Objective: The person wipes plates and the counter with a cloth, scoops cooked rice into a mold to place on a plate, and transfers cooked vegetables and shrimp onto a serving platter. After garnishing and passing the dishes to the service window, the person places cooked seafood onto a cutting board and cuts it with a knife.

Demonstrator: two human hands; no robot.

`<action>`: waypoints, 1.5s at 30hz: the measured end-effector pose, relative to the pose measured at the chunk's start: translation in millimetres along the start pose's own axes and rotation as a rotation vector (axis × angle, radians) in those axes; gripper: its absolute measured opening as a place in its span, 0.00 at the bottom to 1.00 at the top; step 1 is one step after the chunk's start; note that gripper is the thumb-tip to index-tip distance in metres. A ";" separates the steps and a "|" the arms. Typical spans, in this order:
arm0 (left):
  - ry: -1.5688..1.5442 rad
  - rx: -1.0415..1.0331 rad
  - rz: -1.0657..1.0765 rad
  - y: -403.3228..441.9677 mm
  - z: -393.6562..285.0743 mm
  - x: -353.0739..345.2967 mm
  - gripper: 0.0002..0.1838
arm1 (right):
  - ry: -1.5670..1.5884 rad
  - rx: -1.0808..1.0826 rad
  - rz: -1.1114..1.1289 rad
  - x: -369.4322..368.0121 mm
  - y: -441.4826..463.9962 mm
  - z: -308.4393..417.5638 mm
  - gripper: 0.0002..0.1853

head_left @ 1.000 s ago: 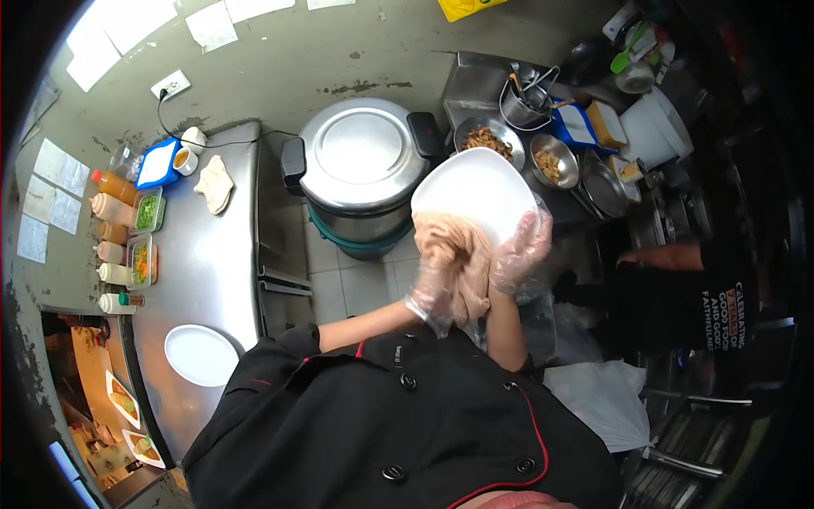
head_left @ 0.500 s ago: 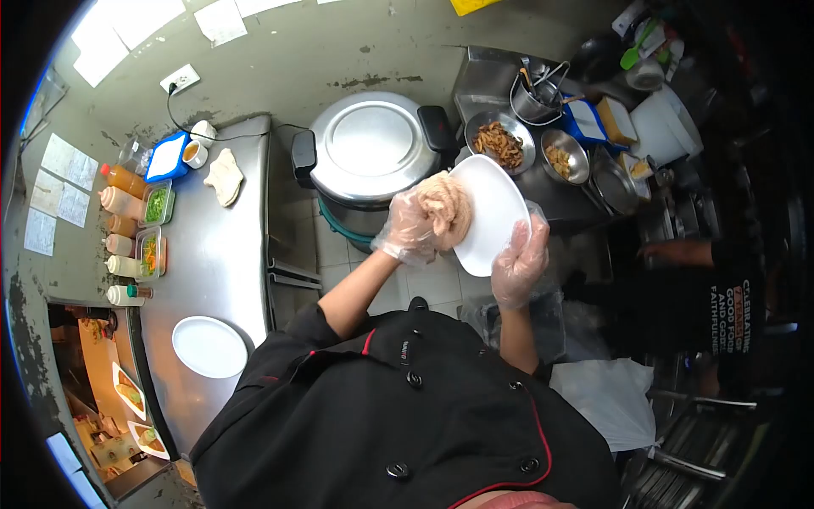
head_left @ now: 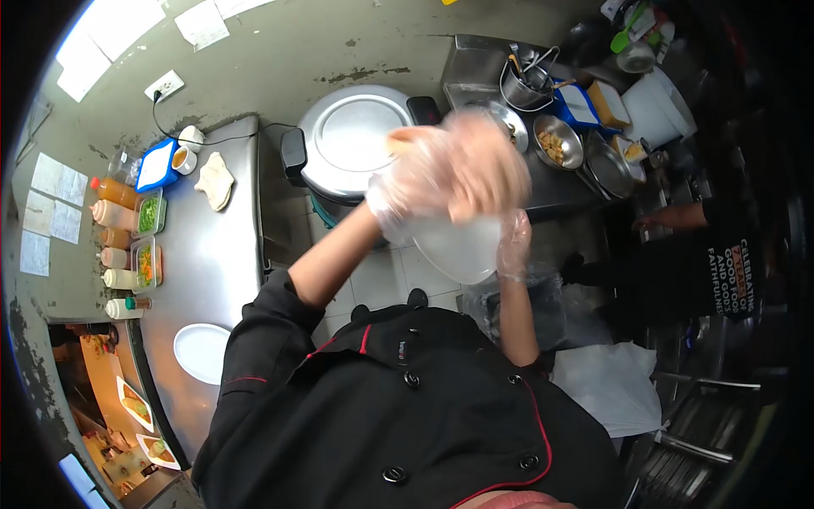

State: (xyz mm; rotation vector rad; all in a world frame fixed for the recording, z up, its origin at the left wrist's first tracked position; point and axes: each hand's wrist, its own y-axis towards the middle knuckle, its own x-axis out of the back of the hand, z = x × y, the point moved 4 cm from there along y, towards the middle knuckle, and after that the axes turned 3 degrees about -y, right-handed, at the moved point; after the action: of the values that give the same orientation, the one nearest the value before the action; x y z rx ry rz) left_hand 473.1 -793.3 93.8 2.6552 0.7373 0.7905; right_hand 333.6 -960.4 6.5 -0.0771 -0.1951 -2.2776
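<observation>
- the left hand (head_left: 415,178), in a clear glove, is closing around a bunched cloth (head_left: 490,165); both are blurring.
- the right hand (head_left: 515,242), also gloved, is gripping the white plate (head_left: 458,254) by its right edge.
- the plate is sitting between the hands, partly hiding behind the cloth; whether the two are touching, i cannot tell.
- a big pot (head_left: 356,136) with a metal lid is standing just beyond the left hand.
- a metal bowl (head_left: 573,154) of food pieces is resting beyond the right hand, to its right.
- well to the left of the left hand, a steel counter (head_left: 203,263) is holding squeeze bottles (head_left: 114,215) and an oval dish (head_left: 201,352).
- a co-worker in a dark shirt (head_left: 687,271) is standing to the right of the right hand.
</observation>
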 end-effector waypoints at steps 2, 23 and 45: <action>0.338 -0.202 0.241 3.2 -15.0 -38.5 0.39 | 0.033 0.024 0.096 -8.2 -12.2 5.6 0.18; -0.732 0.832 -0.372 -108.2 13.9 -41.9 0.23 | -0.721 0.523 0.501 -83.9 -46.5 74.4 0.40; -0.089 0.667 -0.544 -101.3 11.7 -39.0 0.20 | -0.682 0.542 -0.145 -66.8 15.5 65.2 0.21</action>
State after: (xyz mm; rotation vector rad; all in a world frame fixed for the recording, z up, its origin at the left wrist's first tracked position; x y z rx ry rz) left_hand 411.9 -731.4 27.9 2.7397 1.8518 0.2997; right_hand 388.5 -909.7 64.5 -0.5659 -1.1896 -2.1780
